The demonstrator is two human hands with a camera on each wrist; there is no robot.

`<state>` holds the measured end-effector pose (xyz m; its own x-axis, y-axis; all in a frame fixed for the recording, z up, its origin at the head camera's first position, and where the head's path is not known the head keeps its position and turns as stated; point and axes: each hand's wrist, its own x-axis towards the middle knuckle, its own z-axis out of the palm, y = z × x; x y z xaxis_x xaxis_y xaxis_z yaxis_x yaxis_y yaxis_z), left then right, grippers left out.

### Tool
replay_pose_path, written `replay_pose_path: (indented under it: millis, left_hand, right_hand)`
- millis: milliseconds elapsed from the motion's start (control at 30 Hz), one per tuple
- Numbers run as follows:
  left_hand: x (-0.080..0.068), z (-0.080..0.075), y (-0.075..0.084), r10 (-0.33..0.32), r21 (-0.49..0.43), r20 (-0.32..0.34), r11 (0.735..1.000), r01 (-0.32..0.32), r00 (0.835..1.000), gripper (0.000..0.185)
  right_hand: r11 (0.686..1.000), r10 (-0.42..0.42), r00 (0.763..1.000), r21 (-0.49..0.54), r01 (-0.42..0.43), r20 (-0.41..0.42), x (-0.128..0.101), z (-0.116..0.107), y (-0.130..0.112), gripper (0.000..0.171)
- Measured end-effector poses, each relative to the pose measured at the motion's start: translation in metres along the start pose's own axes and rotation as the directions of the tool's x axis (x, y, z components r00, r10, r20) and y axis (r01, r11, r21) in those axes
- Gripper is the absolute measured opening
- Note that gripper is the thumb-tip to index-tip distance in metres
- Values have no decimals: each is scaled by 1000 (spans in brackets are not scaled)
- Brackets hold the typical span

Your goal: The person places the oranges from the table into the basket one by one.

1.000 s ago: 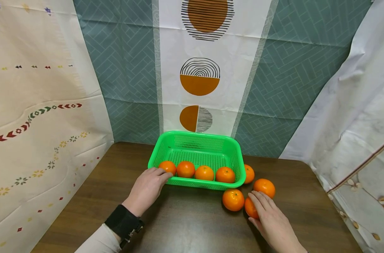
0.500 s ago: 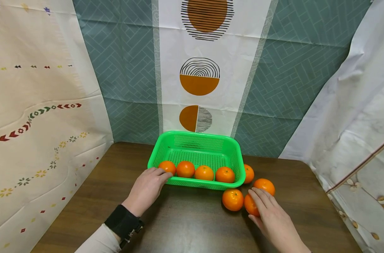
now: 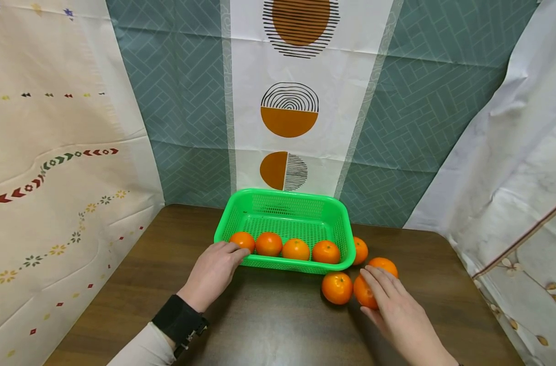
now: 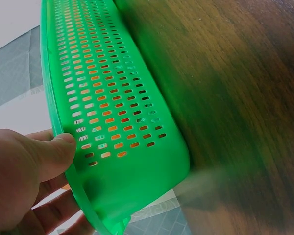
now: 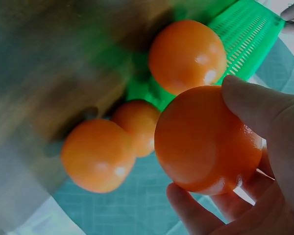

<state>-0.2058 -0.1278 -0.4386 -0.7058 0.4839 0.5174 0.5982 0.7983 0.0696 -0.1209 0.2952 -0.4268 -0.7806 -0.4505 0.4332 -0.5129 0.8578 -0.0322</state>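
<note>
My left hand grips the near left corner of a green perforated plastic basket. In the left wrist view the thumb presses the outside of the rim and the fingers reach behind it. My right hand curls round an orange to the right of the basket; the right wrist view shows thumb and fingertips on opposite sides of this held orange. Beside it, a second orange lies by the basket's near right corner. A third orange lies just beyond the right hand, partly covered by its fingers.
Inside the basket, several oranges stand in a row along the near wall. Another orange rests against the basket's right side. All stand on a dark wooden table, with a patterned cloth hanging behind and more cloth at both sides.
My right hand has shifted slightly away from me, and the orange in it has risen a little in the head view. The left hand and basket have stayed put.
</note>
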Motion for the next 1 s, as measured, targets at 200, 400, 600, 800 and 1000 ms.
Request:
replay_pose_path:
  millis: [200, 400, 600, 800, 1000]
  left_hand:
    - [-1, -1, 0, -2, 1, 5, 1000, 2, 1000, 32]
    - [-1, 0, 0, 2, 0, 1, 1000, -2, 1000, 31]
    - [0, 0, 0, 4, -4, -3, 1000, -4, 1000, 29]
    - [0, 1, -1, 7, -4, -2, 1000, -7, 1000, 29]
    - [0, 1, -1, 13, 0, -7, 1000, -13, 1000, 30]
  right_hand:
    - [1000, -29, 999, -5, 28, -17, 7, -12, -1, 77]
    - [998, -65, 997, -21, 65, -48, 16, -21, -2, 73]
    - [998, -67, 997, -25, 66, -41, 27, -27, -3, 77]
    - [998, -66, 997, -18, 65, -28, 37, -28, -4, 85]
    - [997, -77, 997, -17, 77, -19, 52, -26, -4, 86]
